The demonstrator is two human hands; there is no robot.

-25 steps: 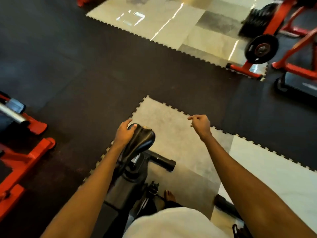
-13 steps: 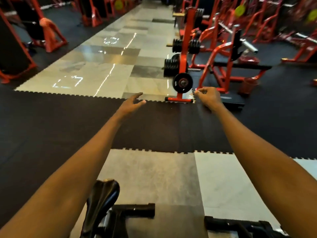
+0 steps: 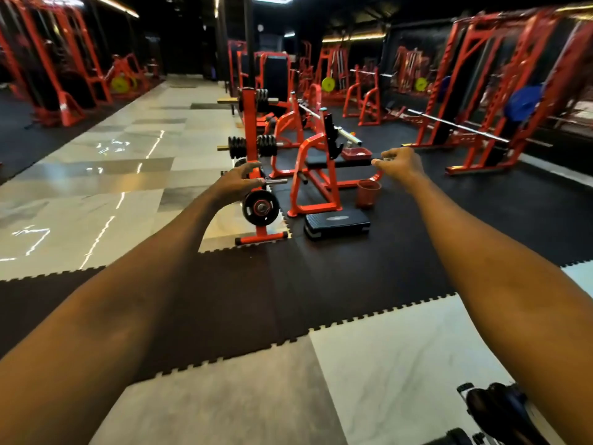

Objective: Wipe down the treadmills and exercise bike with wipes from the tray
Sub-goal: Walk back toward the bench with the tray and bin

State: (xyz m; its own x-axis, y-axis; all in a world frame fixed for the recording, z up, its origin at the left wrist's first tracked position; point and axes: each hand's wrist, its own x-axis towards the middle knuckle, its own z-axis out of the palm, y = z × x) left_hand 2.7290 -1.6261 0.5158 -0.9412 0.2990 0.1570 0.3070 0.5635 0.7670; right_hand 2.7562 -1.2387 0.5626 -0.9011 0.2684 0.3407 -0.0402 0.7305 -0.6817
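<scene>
- Bike [image 3: 495, 412]: only its dark saddle shows, at the bottom right corner, over pale floor tiles and partly behind the right forearm.
- Left hand [image 3: 239, 184]: stretched forward in the air, its grip spread, fingers loose and thumb apart, holding nothing.
- Right hand [image 3: 401, 163]: also stretched forward, fingers curled, its grip pinching a small pale scrap [image 3: 387, 159] between thumb and forefinger. The scrap is too small to tell what it is.
- Tray [image 3: 356, 153]: red, resting on the black worktop [image 3: 337, 162] of a red bench frame, well apart from the bike and just left of the right hand in the view.
- Bucket [image 3: 368, 193]: red, upright on the black mat [image 3: 321, 268] beside the bench frame.
- Step [image 3: 337, 221]: black and low, on the mat in front of the bench.
- Plate rack [image 3: 253, 123]: red and upright at the mat's edge, with black plates on its pegs. One plate [image 3: 260, 207] hangs low, just below the left hand in the view.
- Red racks and barbells fill the dim room behind.
</scene>
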